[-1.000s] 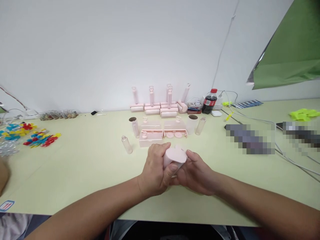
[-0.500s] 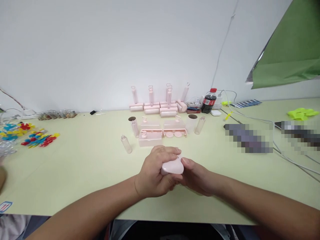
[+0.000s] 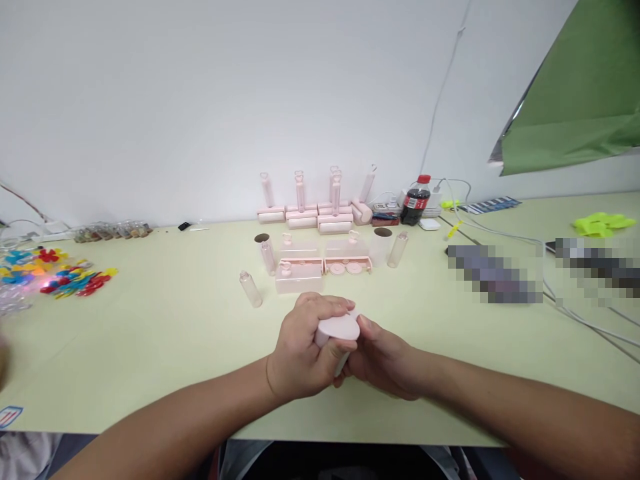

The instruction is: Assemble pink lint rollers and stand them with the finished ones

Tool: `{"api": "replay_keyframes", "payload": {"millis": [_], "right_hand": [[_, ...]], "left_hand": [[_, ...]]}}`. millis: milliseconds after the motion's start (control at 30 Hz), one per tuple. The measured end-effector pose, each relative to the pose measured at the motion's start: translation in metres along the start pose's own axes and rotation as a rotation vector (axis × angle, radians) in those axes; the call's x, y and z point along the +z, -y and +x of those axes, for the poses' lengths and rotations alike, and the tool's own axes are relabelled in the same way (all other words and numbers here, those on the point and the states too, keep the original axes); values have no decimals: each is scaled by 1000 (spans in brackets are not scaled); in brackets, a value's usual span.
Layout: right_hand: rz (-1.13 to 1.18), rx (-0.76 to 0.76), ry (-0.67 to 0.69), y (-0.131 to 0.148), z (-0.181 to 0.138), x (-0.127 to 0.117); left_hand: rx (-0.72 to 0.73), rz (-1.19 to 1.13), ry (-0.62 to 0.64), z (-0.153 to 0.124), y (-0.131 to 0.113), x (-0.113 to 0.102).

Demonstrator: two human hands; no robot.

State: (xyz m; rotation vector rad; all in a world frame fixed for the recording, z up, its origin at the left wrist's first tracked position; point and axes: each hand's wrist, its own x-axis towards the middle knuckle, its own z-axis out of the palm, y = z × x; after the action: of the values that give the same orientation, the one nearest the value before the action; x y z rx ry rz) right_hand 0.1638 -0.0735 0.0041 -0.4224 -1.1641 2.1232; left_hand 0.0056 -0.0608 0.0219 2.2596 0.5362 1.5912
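Note:
My left hand and my right hand meet over the near middle of the pale green table, both closed round one small pink plastic piece. Its rounded pink end faces up between my thumbs; the rest is hidden in my palms. Just beyond it lie pink trays with round pink parts, a clear small bottle and two more bottles beside them.
Pink rollers with upright handles stand at the back by the wall. A cola bottle and cables are at the right. Coloured clips lie at the left, and yellow-green pieces at the far right.
Both hands have lowered the pink piece slightly toward the table and turned it. The view has shifted a little.

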Motion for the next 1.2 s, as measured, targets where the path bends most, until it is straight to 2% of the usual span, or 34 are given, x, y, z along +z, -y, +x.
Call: {"api": "replay_keyframes", "payload": {"millis": [233,400,533,633,767,867,967,1100,1200], "right_hand": [[-44,-34,22,-3,0,2],[-92,-42,17,-4,2,-1],[-151,-52,-25,-3,2,-8],[-217,-48,-42,-2,2,-10],[-264,-45,-36,-2,1,-12],[-273,-56,-36,-3,1,-13],[-258,-54,-39,-3,2,-16],[-200,-29,-70,-6,4,-20],[-220,-38,-93,-10,5,-23]], "left_hand": [[-78,-4,-30,-2,-4,-1],[-115,-88,26,-1,-1,-3],[-268,-227,110,-2,2,-4],[-388,-291,84,-1,1,-3],[-434,-372,24,0,-1,-1],[-471,-494,89,1,0,-2],[-461,-503,185,2,3,-5],[-319,-295,101,2,10,-7],[-361,-261,151,0,13,-5]]}}
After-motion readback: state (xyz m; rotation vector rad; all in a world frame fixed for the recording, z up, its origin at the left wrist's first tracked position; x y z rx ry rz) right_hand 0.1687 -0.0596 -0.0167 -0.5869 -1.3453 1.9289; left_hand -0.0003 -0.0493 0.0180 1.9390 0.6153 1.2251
